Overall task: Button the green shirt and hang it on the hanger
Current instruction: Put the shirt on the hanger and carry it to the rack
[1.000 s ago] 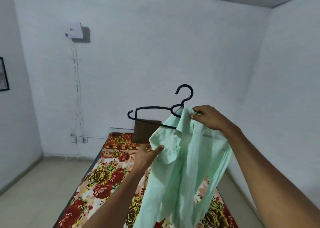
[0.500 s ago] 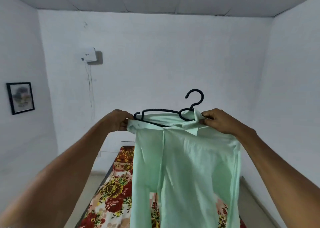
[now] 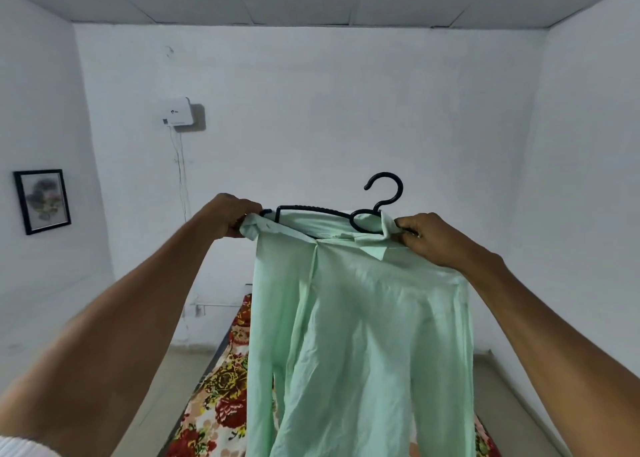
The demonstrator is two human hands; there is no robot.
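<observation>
I hold the green shirt (image 3: 360,335) up on the black hanger (image 3: 311,212). My left hand (image 3: 232,214) pinches the shoulder end, my right hand (image 3: 429,236) the collar side. I should seat both shoulders evenly, keeping the collar centred under the hook.

Two bare forearms, white ribbed sleeve (image 3: 20,447) edge at left arm

Even, soft indoor light; faint shadows; wide-angle bending at edges; slight softness.
</observation>
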